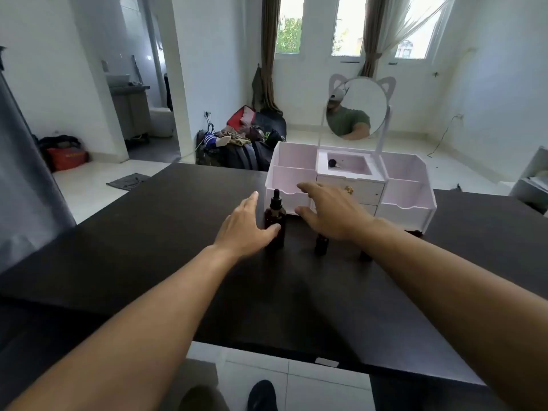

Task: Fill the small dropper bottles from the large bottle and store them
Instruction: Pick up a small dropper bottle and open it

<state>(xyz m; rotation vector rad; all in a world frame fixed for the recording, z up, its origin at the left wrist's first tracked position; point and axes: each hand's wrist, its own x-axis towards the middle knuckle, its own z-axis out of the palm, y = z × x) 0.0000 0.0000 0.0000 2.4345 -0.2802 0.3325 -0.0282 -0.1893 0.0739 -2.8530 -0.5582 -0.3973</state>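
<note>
Two hands reach over a dark table (118, 262) toward a large bottle (275, 225). Left hand (247, 229), fingers spread, thumb touching its side; right hand (329, 212) spread, empty, above a small bottle (321, 245). Best next — steady the base, then unscrew the dropper; organizer (409, 209) waits behind.

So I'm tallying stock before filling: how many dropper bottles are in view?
3: a large bottle by the left hand, a small bottle under the right hand, another partly hidden by that wrist. More may be hidden.

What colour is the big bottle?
Dark brown with a black dropper top; the large bottle shows in the head view.
</note>
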